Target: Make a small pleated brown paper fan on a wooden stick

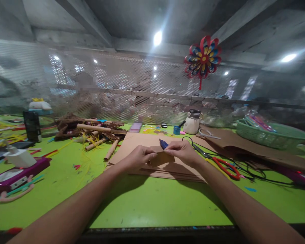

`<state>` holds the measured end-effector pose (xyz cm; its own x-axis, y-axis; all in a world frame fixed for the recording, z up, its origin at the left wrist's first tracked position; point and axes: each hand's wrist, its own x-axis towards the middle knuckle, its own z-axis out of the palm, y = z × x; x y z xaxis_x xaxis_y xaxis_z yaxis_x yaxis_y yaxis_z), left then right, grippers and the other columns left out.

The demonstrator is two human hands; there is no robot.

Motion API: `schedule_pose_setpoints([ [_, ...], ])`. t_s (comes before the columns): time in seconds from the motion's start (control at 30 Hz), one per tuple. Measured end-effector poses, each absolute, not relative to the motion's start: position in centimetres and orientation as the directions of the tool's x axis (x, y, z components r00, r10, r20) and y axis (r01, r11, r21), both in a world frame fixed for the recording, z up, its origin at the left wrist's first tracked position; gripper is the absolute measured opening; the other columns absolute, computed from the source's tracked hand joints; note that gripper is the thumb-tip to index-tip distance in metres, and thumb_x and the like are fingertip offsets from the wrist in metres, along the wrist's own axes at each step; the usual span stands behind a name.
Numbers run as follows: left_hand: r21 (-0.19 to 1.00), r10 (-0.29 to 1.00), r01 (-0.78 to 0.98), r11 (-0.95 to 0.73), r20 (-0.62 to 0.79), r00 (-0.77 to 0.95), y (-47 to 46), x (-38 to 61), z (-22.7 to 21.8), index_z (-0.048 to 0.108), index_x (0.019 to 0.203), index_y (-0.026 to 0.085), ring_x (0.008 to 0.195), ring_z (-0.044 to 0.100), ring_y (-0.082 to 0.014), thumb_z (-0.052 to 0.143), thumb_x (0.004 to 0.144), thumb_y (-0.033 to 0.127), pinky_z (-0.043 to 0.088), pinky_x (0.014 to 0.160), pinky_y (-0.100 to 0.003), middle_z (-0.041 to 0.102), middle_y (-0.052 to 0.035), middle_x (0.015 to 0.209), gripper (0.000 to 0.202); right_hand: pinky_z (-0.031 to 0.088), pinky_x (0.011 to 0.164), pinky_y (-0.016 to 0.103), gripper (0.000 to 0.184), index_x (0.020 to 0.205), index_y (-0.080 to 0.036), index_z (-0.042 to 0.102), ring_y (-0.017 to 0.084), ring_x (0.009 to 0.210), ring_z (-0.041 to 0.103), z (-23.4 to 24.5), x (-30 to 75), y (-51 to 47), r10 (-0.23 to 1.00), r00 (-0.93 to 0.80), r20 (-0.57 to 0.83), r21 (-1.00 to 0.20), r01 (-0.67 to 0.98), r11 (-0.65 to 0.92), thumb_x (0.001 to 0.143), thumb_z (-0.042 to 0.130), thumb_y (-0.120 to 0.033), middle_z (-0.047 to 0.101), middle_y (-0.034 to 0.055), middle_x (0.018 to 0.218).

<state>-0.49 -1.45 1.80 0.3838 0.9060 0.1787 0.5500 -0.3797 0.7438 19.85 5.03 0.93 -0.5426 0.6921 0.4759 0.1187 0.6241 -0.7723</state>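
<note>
Head view: outstretched left hand pinched on card, right hand on blue tool

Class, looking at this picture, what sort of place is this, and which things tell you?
Probably a craft workspace: the left hand holds a piece of brown card, scissors lie nearby, and a red, yellow and blue flower decoration is displayed above.

- Heavy beams cross the grey ceiling.
- Bright white lamps glare overhead.
- A perforated silvery screen spans the width behind the lime-green tabletop.
- Smaller light spots dot the screen.
</note>
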Motion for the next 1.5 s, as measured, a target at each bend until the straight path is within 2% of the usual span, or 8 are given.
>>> schedule_pose_setpoints([
  [0.3,0.667,0.921,0.636,-0.388,0.256,0.293,-1.2,-0.2,1.4,0.065,0.074,0.011,0.055,0.051,-0.0116,0.044,0.081,0.033,0.037,0.054,-0.020,0.062,-0.0028,0.063,0.030,0.042,0.055,0.024,0.020,0.067,-0.014,0.069,0.013,0.060,0.053,1.0,19.7,5.0,0.694,-0.539,0.478,-0.754,0.154,0.639,0.068,0.065,-0.033,0.062,0.0040,0.064],
  [0.47,0.603,0.907,0.678,-0.419,0.316,0.280,-1.3,0.0,1.4,0.066,0.073,0.012,0.058,0.049,-0.0119,0.044,0.078,0.029,0.035,0.054,-0.019,0.059,-0.0008,0.060,0.028,0.042,0.057,0.023,0.018,0.074,-0.014,0.070,0.013,0.061,0.055,0.7,19.1,4.7,0.644,-0.574,0.506,-0.654,0.232,0.721,0.072,0.060,-0.029,0.065,0.0045,0.068],
  [0.63,0.656,0.912,0.634,-0.410,0.283,0.297,-1.5,0.4,1.9,0.064,0.069,0.011,0.056,0.045,-0.0104,0.047,0.075,0.027,0.033,0.052,-0.019,0.054,0.0008,0.059,0.024,0.041,0.054,0.022,0.020,0.072,-0.013,0.070,0.014,0.060,0.055,0.4,19.0,4.6,0.636,-0.566,0.525,-0.631,0.242,0.737,0.073,0.060,-0.030,0.066,0.0051,0.067],
  [0.8,0.743,0.926,0.570,-0.351,0.187,0.327,-1.8,0.6,2.1,0.056,0.063,0.012,0.050,0.040,-0.0085,0.044,0.079,0.042,0.029,0.047,-0.019,0.046,0.0028,0.052,0.036,0.041,0.054,0.021,0.019,0.070,-0.013,0.070,0.013,0.058,0.054,0.8,19.0,4.2,0.609,-0.606,0.513,-0.625,0.223,0.748,0.073,0.059,-0.029,0.066,0.0042,0.064],
  [0.93,0.737,0.922,0.572,-0.359,0.182,0.343,-1.8,0.5,2.0,0.047,0.056,0.014,0.045,0.035,-0.0070,0.044,0.080,0.043,0.026,0.045,-0.019,0.041,0.0041,0.048,0.038,0.040,0.053,0.022,0.021,0.068,-0.013,0.070,0.012,0.056,0.053,1.0,18.8,3.9,0.652,-0.591,0.474,-0.693,0.206,0.691,0.071,0.061,-0.031,0.065,0.0042,0.062],
  [1.13,0.740,0.921,0.566,-0.364,0.197,0.336,-1.3,-0.1,1.5,0.045,0.053,0.015,0.045,0.034,-0.0069,0.044,0.080,0.044,0.025,0.046,-0.020,0.041,0.0039,0.047,0.039,0.036,0.044,0.021,0.032,0.058,-0.010,0.066,0.008,0.042,0.044,1.0,19.0,4.1,0.780,-0.549,0.300,-0.889,0.136,0.438,0.062,0.069,-0.042,0.055,0.0007,0.044],
  [1.37,0.812,0.954,0.531,-0.243,0.101,0.282,-0.7,-0.8,1.2,0.053,0.059,0.014,0.045,0.036,-0.0074,0.054,0.074,0.046,0.027,0.045,-0.021,0.044,0.0031,0.048,0.035,0.033,0.040,0.020,0.036,0.062,-0.009,0.065,0.006,0.039,0.040,1.1,19.7,4.6,0.756,-0.626,0.192,-0.932,0.125,0.340,0.059,0.070,-0.045,0.049,-0.0026,0.044],
  [1.5,0.897,0.928,0.423,-0.127,-0.044,0.371,-1.1,-1.1,1.7,0.059,0.069,0.013,0.050,0.044,-0.0079,0.058,0.072,0.043,0.034,0.049,-0.020,0.052,0.0018,0.055,0.030,0.037,0.045,0.021,0.036,0.066,-0.009,0.066,0.007,0.046,0.045,1.3,20.3,5.0,0.717,-0.671,0.190,-0.913,0.148,0.380,0.060,0.069,-0.044,0.053,-0.0014,0.050],
])
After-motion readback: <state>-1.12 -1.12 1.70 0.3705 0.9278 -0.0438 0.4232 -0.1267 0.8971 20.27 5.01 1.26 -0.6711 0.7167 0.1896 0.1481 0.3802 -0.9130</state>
